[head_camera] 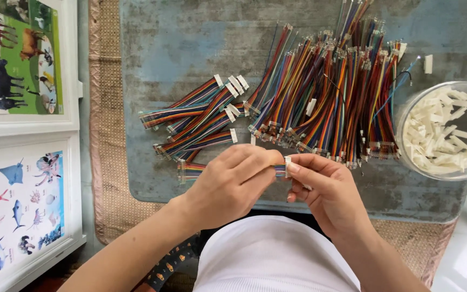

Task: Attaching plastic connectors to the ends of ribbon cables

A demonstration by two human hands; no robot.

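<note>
Head view, looking down on a worn blue-grey mat [190, 48] over a woven straw mat [106, 162]. Left hand [233, 181] closed around a short flat ribbon of multicoloured wires [191, 171], whose loose end sticks out to the left of the fist. Right hand [320, 189] pinches a small white plastic connector housing [287, 164] between thumb and forefinger, at the ribbon's right end. Both grips tight; the held piece sits near the body, at centre, just above the mat's near edge.

Ribbon's long axis runs left to right, connector end pointing right.

Handling, as I judge it: ribbon light and limp, bends easily, so best gripped close to the working end; housing small, stiff, smooth, likely to slip, so taken by its flat sides.

Farther off: a fan of finished ribbons with white ends [201, 116] left of centre; a big heap of multicoloured wire bundles without housings [331, 97] at centre right; a clear round bowl [409, 105] of white housings far right. Animal picture boards [17, 135] at far left.
</note>
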